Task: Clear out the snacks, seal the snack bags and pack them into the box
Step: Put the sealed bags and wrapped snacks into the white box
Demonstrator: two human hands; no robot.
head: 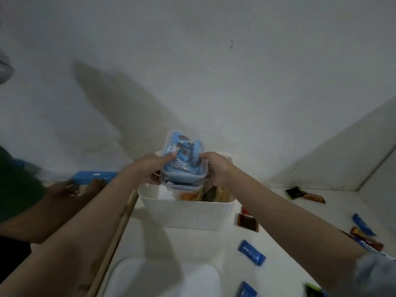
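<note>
- clear plastic container (183, 168), packed with blue snack packs, sits tilted over the white box (188, 211); my left hand (150, 168) and right hand (216, 168) clasp its sides.
- it could slip and tip, since the snacks already inside leave it no flat seat.
- three blue packets (251, 252) and four or so dark wrappers (248, 221) lie loose on the table (192, 249).

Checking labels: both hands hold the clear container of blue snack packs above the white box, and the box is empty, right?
Not empty. The head view shows orange and brown snacks already inside the white box. Both hands, left and right, do hold the clear container above it.
</note>
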